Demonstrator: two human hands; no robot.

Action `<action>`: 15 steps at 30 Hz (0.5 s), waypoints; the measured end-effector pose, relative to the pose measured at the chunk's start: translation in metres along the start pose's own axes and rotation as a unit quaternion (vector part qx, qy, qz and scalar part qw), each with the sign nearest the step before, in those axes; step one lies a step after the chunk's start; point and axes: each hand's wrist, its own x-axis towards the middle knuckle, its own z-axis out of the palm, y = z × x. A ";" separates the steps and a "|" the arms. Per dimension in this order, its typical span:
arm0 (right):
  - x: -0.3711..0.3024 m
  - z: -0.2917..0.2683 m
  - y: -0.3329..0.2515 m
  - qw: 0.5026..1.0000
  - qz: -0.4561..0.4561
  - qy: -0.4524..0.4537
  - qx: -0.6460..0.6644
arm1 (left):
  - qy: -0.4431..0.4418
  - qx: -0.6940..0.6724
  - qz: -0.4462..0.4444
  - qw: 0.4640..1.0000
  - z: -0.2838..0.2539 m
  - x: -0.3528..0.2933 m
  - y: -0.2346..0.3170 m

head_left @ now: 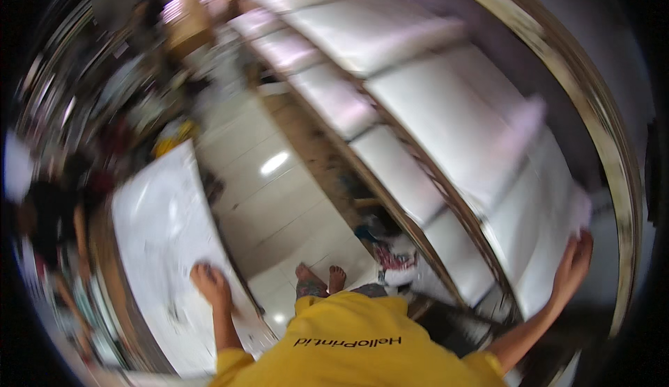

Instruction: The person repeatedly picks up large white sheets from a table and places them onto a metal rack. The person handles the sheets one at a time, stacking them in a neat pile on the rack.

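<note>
two hands (211, 284), two bare feet (320, 275)

I see two long work tables with a tiled floor (279, 199) running between them. The left table (122, 303) carries a white sheet (160, 213) that covers most of its top, out to the edge facing the aisle. The right table (606, 157) has a worn pale rim along its far edge and bears white fabric panels (446, 122) laid in rows down its length. Motion blur hides finer detail.
</note>
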 end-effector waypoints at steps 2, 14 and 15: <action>-0.003 0.037 -0.054 0.979 -0.082 -0.017 0.184 | 0.037 -0.018 -0.012 0.999 -0.004 0.000 0.017; -0.141 0.220 -0.368 0.604 -0.327 -0.614 0.389 | 0.089 -0.060 -0.018 0.994 -0.022 0.006 0.013; -0.158 0.236 -0.379 0.570 -0.330 -0.641 0.393 | 0.094 -0.069 -0.012 0.993 -0.020 0.006 0.010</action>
